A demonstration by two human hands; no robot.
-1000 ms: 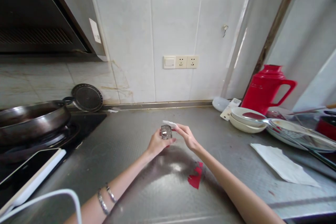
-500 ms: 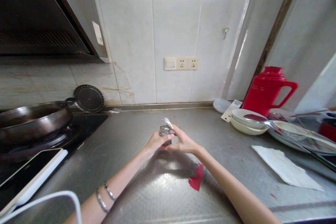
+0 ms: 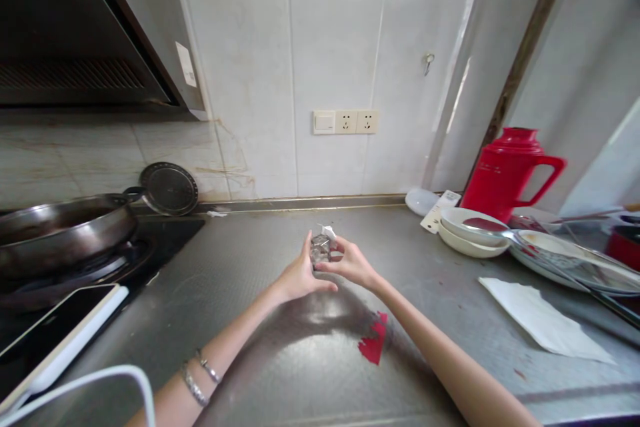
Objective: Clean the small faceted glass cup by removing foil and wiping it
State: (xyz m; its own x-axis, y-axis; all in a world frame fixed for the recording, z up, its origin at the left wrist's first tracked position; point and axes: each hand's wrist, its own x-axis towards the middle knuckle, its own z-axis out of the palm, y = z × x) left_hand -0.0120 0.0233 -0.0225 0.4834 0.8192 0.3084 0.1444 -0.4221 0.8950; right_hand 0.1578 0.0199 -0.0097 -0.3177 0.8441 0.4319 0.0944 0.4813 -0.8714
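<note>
A small, faceted, see-through glass container (image 3: 321, 249) is held up between my hands above the steel counter; its exact kind is hard to make out. My right hand (image 3: 353, 263) grips it from the right, thumb below and fingers bent at its edge. A crumpled white tissue (image 3: 329, 232) pokes out at the top, by the right fingertips. On the other side, my left hand (image 3: 299, 275) has its fingers stretched up along the glass and its thumb spread away toward the right. Two silver bracelets (image 3: 195, 383) circle the left forearm.
A torn red scrap (image 3: 375, 340) lies on the counter (image 3: 260, 360). At right are a white paper sheet (image 3: 543, 317), stacked bowls (image 3: 473, 240), plates (image 3: 530, 267) and a red thermos (image 3: 505, 173). At left stand a pan (image 3: 75, 233) on the stove and a phone (image 3: 60, 333) with a white cable (image 3: 115, 370).
My left thumb has come off the glass and spread out below it, while the left fingers straightened. The glass has turned and shifted slightly up and right with the tissue.
</note>
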